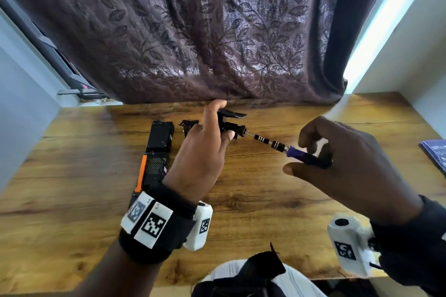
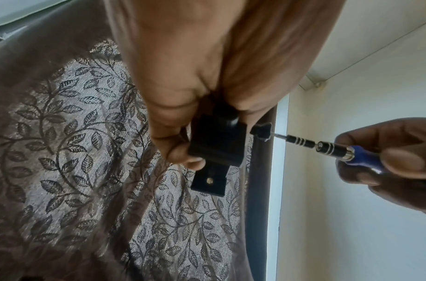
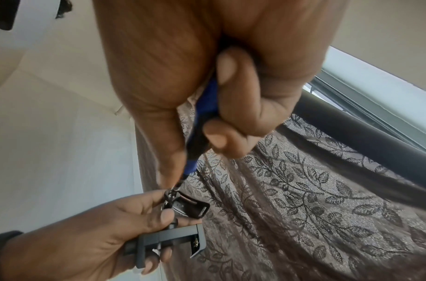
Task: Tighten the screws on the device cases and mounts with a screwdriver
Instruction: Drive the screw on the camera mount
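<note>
Screwdriver (image 1: 284, 148), blue-handled with ribbed metal shaft, pinched in right hand (image 1: 350, 166); left hand (image 1: 205, 149) clasps angular black mount (image 1: 233, 125).

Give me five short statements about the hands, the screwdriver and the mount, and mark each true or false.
1. The left hand holds the black mount above the table. True.
2. The screwdriver has a red handle. False: the handle is blue.
3. The right hand grips the screwdriver by its handle. True.
4. The screwdriver tip points at the orange-striped case. False: it points at the screw knob on the mount; that case lies on the table.
5. The left hand holds a second screwdriver. False: it holds only the mount.
</note>
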`<state>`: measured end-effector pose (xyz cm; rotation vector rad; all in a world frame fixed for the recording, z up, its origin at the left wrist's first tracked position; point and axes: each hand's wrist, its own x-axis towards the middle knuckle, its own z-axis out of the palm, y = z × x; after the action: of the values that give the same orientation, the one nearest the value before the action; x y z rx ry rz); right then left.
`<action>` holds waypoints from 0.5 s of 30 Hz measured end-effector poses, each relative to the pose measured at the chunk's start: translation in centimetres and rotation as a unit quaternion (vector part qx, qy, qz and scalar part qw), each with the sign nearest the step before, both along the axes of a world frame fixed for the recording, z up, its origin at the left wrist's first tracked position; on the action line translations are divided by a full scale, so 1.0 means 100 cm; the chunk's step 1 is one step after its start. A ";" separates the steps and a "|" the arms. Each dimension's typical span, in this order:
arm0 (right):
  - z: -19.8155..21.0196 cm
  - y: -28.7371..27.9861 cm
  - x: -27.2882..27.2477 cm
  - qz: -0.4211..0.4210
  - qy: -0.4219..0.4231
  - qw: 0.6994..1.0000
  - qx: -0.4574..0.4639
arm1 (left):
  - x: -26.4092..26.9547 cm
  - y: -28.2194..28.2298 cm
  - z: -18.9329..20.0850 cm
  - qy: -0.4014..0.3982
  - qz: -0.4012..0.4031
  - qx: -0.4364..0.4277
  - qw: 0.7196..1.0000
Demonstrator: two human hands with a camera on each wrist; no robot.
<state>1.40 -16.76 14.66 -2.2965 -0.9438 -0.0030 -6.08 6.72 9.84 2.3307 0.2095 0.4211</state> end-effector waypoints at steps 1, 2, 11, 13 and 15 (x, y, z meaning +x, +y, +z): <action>-0.002 0.000 0.001 0.002 -0.001 1.000 0.002 | -0.001 0.000 0.001 0.001 0.002 0.002 1.000; -0.002 0.000 0.002 -0.002 0.002 1.000 0.013 | -0.001 -0.001 0.002 0.002 0.005 0.002 1.000; -0.008 -0.001 0.004 0.012 0.010 1.000 0.019 | 0.000 -0.005 0.015 0.021 0.017 0.013 1.000; -0.009 -0.001 0.004 -0.001 -0.004 0.999 0.033 | 0.000 -0.007 0.018 0.017 0.018 0.019 1.000; -0.009 -0.001 0.003 -0.018 -0.012 0.999 0.050 | 0.000 -0.008 0.021 0.008 0.015 0.030 0.999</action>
<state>1.71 -16.84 13.75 -2.2250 -0.8940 -0.0910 -6.06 5.93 11.99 2.3931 0.2430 0.4301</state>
